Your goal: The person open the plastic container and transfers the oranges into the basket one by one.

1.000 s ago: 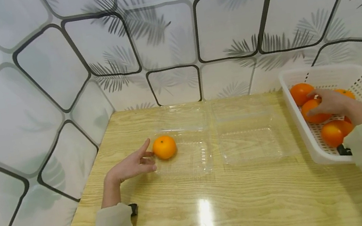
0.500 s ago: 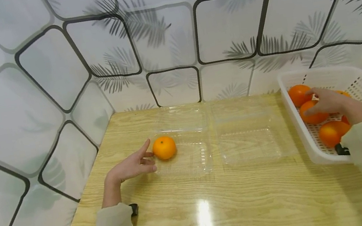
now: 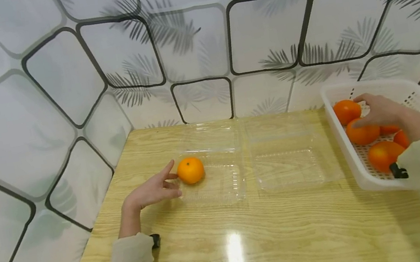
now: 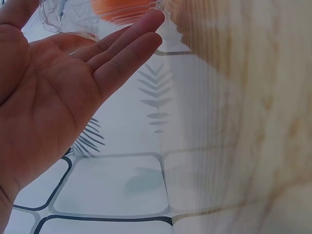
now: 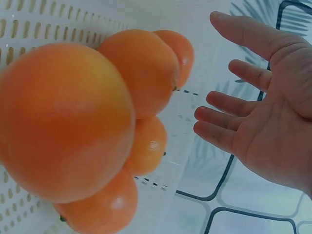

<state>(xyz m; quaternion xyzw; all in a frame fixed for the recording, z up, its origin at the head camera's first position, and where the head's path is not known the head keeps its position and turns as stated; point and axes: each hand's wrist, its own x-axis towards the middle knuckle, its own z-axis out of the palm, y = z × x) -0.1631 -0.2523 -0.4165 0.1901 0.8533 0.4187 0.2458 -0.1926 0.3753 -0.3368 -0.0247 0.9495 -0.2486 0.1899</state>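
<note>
An orange (image 3: pixel 190 170) sits at the left side of an open clear plastic clamshell box (image 3: pixel 237 177). My left hand (image 3: pixel 153 191) lies beside it with fingers extended; whether a fingertip touches the orange or box is unclear. In the left wrist view the palm and straight fingers of that hand (image 4: pixel 63 83) hold nothing. My right hand (image 3: pixel 389 111) is over a white perforated basket (image 3: pixel 347 151) of several orange fruits (image 3: pixel 385 155). The right wrist view shows this hand (image 5: pixel 273 107) with spread fingers, apart from the fruits (image 5: pixel 68 122). Some fruit is hidden beneath the hand.
A second open clear clamshell box (image 3: pixel 317 163) stands between the first box and the basket. The wood-grain table (image 3: pixel 296 237) meets a patterned covering (image 3: pixel 197 58) at the back and left.
My right hand has lifted and shifted slightly over the basket, its fingers spreading wider. The left hand and the orange beside it stay put. The head view has shifted a little.
</note>
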